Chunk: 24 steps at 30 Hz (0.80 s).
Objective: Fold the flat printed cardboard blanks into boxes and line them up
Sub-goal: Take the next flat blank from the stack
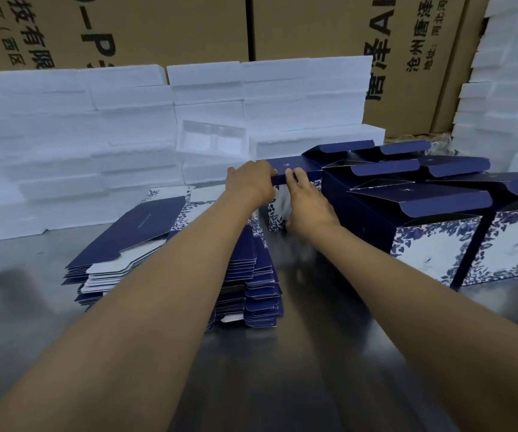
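Steel table (282, 385): box (295, 169) between hands (282, 188)

Soft, cool overhead light was even; the metal table (282, 385) showed dull reflections and blurred shadows. Wide-angle distortion bent the edges, and the white foam blocks (64, 135) looked washed out.

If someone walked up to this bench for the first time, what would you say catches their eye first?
Probably the two bare hands at the centre: the left hand and right hand both grip the navy top of a half-formed box at the end of a row. To the right stand the finished boxes, navy with blue floral panels and flaps still up. At centre-left lies the stack of flat blanks, before a wall of white foam blocks.
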Tool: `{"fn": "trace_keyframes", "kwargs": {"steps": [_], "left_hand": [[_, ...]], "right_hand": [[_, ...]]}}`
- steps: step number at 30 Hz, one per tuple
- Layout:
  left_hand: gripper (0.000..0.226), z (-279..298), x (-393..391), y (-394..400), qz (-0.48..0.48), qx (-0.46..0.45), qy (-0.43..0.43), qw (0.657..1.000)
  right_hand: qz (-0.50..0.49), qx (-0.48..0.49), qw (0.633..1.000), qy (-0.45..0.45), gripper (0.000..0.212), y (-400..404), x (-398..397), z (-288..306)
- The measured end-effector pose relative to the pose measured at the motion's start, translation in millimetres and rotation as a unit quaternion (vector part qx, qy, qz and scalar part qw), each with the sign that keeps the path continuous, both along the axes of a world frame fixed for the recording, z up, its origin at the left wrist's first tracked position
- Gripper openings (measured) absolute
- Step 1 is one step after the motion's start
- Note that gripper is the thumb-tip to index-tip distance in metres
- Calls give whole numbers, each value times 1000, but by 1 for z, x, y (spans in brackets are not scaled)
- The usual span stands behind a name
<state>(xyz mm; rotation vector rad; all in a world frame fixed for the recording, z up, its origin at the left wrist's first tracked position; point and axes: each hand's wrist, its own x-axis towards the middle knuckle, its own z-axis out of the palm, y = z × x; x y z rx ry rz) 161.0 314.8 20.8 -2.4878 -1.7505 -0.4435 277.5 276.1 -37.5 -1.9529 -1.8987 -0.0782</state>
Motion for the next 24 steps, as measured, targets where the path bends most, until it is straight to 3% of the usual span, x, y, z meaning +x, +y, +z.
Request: {"fn": "trace_keyframes", "kwargs": {"steps": [5, 8, 14, 20, 24], "left_hand": [[63, 2, -6, -1, -24, -60, 44, 997], [77, 14, -29, -12, -53, -82, -26, 995], [66, 29, -129, -42, 26, -103, -102, 989], [66, -1, -218, -87, 208, -191, -151, 947], [50, -27, -231, -111, 191, -225, -324, 899]], "right_hand": [[5, -35, 999, 13, 100, -3, -3, 12], [0, -16, 999, 28, 93, -17, -2, 14], [51, -1, 980, 193, 57, -60, -2, 17], [88, -148, 938, 302, 53, -95, -48, 38], [64, -177, 930, 315, 42, -107, -80, 43]]}}
